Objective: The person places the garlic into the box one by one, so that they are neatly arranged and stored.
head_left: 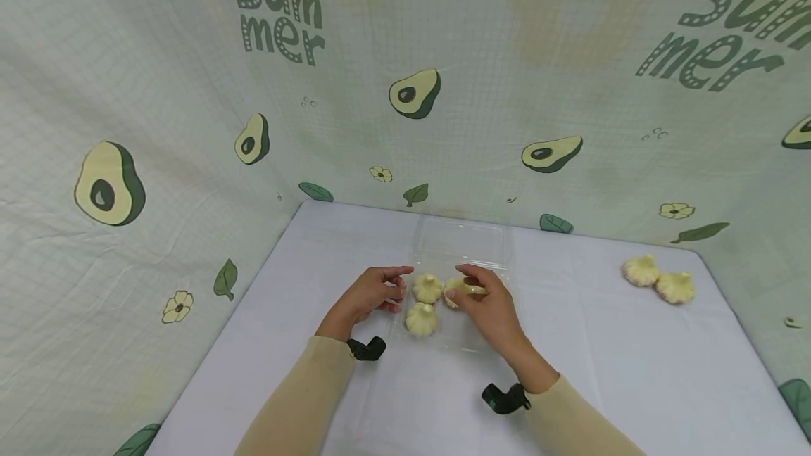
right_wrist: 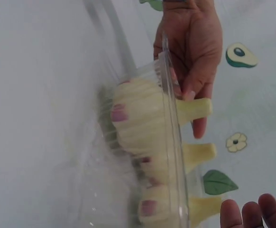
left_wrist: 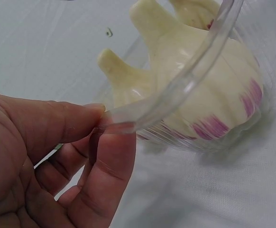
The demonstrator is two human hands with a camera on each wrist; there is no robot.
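Clear plastic clamshell (head_left: 467, 333) is holding three garlic bulbs (head_left: 421, 319); left hand (head_left: 374, 293) is pinching its rim (left_wrist: 181, 85), right hand (head_left: 491, 306) is hovering, grip spread; uneven tugging could be tipping it.

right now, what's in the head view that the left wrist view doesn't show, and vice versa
Only the head view shows the right hand, two loose garlic bulbs off to the right and the open clear lid. Only the left wrist view clearly shows the left hand pinching the container by its rim. Both share the left hand, the container and three garlic bulbs inside it.
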